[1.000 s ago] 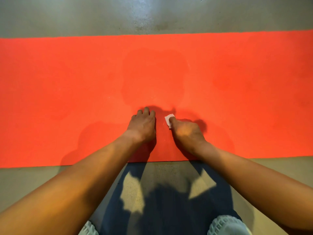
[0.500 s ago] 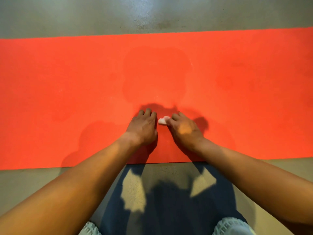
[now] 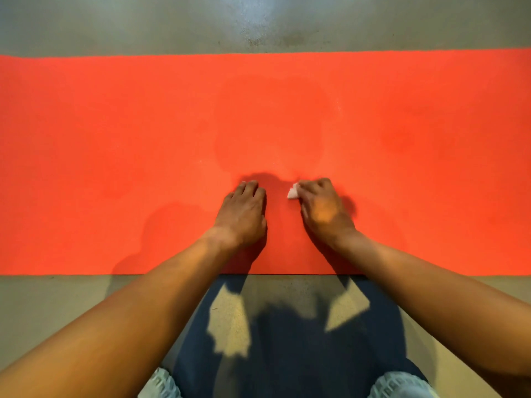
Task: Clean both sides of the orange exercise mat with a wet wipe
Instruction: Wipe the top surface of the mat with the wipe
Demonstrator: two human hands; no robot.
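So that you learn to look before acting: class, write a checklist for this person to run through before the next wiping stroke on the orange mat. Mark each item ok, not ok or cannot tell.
1. Wet wipe in hand: ok. The right hand pinches it, and a white corner shows at the fingers.
2. Wipe touching the orange mat: ok, it sits on the surface.
3. Mat steadied: ok. The left hand rests on it beside the right.
4. Mat flat on the floor: ok in view, but both ends run out of frame.
5. Wipe wet enough: cannot tell.
6. Underside cleaned: cannot tell, as only the top side shows.
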